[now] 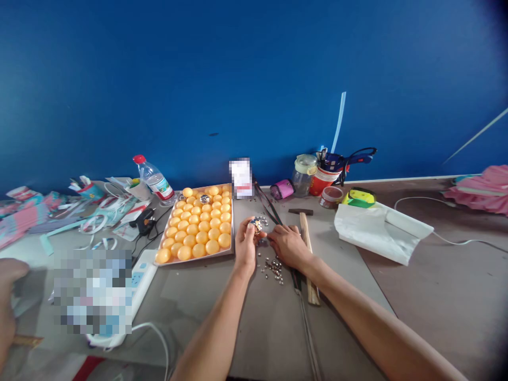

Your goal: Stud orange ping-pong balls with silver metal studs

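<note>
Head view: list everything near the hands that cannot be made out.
- Shiny ball in the left hand: tiny, partly covered by fingers.
- Right hand: whatever its fingertips pinch is too small to tell.
- Card by the wall: pixelated.
- Patch over the power strip: pixelated.
- Another person's hand: cut by left edge.

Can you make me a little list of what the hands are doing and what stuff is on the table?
left hand: holds a shiny ball, raised a little off the table
right hand: down on the table next to the ball; can't tell if it pinches anything
studs: small silver ones, loose between the hands
tray: left of the hands, full of orange balls
hammer: lying flat beside the right hand
bottle: behind the tray, red cap
other hand: someone else's, at the left edge
</note>
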### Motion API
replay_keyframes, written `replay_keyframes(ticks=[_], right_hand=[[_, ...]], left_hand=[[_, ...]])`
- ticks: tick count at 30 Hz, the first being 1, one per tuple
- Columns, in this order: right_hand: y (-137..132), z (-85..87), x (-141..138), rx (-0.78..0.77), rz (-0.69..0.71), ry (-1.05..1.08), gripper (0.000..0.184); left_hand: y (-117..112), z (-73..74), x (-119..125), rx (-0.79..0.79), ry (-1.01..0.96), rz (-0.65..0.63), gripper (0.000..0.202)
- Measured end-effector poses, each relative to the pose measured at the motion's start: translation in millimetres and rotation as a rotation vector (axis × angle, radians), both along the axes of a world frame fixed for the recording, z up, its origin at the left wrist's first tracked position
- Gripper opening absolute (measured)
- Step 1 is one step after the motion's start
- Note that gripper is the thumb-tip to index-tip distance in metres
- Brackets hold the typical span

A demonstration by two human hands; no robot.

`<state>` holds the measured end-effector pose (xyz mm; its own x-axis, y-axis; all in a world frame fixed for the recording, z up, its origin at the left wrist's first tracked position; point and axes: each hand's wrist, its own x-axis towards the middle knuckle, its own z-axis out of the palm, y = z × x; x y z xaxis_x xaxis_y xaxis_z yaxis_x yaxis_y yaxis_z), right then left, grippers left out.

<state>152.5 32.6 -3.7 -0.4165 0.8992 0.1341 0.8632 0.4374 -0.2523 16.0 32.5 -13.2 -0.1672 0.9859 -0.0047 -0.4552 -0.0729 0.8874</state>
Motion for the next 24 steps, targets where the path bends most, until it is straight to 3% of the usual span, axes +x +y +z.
replay_keyframes(ticks=[7,11,15,19,24], right_hand=[[4,-6.2,1,0.011,-0.015,0.072,0.018],[5,-4.6,2,0.07,-0.051,0.225,0.019],[5,-2.5,2,0.04,-0.095,0.627,0.018],[9,-3.6,0,-0.235,-0.2,1.12,0.011],[11,3.6,-2,-0.475,-0.205,1.609,0.024]], left_hand=[[0,-0.8,0,-0.005,0.011,0.0,0.035],[1,-2.0,0,0.011,0.002,0.015,0.033],[1,-1.4,1,0.019,-0.003,0.008,0.032],[-1,1.3,1,0.012,0.001,-0.003,0.031],[-3,4.4,2,0.038,0.016,-0.067,0.031]])
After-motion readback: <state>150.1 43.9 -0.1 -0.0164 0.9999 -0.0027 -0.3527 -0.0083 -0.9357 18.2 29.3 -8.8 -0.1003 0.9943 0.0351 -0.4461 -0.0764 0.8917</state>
